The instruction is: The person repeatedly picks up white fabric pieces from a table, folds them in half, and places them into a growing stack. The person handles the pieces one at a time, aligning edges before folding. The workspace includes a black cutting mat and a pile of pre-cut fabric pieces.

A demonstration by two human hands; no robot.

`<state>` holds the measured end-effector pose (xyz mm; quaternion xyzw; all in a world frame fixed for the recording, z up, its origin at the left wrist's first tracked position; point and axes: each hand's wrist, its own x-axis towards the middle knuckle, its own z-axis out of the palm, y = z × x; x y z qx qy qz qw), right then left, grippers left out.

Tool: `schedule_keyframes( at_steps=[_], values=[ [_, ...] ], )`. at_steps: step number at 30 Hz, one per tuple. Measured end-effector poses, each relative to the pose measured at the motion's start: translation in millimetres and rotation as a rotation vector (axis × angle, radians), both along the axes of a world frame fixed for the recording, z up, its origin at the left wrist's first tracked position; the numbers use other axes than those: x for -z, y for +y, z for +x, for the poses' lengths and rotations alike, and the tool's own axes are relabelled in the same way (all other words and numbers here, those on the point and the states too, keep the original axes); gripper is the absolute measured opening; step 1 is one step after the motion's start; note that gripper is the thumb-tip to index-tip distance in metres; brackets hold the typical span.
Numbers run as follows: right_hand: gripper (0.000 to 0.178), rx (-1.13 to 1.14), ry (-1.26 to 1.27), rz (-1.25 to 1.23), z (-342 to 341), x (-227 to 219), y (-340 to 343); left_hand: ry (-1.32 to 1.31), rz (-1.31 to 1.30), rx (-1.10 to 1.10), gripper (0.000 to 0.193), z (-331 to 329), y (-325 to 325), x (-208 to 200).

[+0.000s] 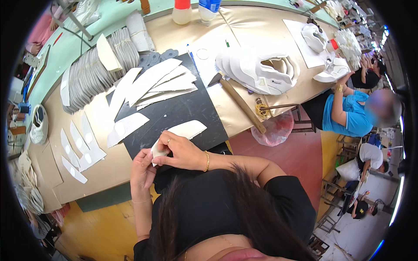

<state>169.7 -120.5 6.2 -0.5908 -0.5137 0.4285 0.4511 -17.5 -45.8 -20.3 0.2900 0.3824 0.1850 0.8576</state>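
We see both hands closed on a cream piece: L hand (143, 168) pinches its near edge, R hand (183, 153) grips it from the other side, thumb & fingertips together, prob. b/c thin, floppy stuff needs support at 2 pts. It's held just off the front edge of the black mat (198, 106), close to the body, prob. for a better view. A pale panel (189, 128) lies on the mat behind R hand; can't tell if it's part of the same pc.

Fanned white panels (167, 80) overlap at the mat's far side, prob. so singles lift easily. The grey bundle (89, 76) sits farther L, banded, we'd guess to keep it tidy. Spotted pcs (88, 138) lie spread on the tabletop (248, 30), maybe to avoid touching. Hammer (244, 106) lies R of the mat, nr white shoe uppers (274, 74).
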Motion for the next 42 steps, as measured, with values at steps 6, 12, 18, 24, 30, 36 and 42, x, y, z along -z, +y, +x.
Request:
schedule_keyframes(
  at_steps=[6, 12, 18, 24, 30, 36, 42],
  values=[
    [0.057, 0.027, -0.076, 0.027, 1, 0, 2, 0.033, 0.045, -0.001, 0.014, 15, -10, -10],
    [0.036, 0.033, 0.007, 0.050, 15, 3, -1, -0.218, -0.022, -0.030, 0.011, 30, -3, -4],
    [0.019, 0.057, 0.339, -0.021, 36, 19, -14, -0.074, 0.047, -0.043, 0.017, 23, 3, -13],
    [0.020, 0.035, 0.379, -0.065, 52, 20, -18, 0.339, 0.381, 0.137, 0.023, 26, 12, -26],
    [0.026, 0.247, 0.680, 0.247, 125, -47, -54, 0.365, 0.720, 0.164, 0.017, 40, 43, -45],
    [0.030, 0.145, 0.539, 0.724, 170, -87, -83, 0.141, 0.741, -0.083, 0.020, 65, 101, -36],
    [0.040, 0.023, 0.032, 0.206, 102, -26, -35, 0.905, 1.479, -0.036, 0.057, 108, 112, -42]
  ],
)
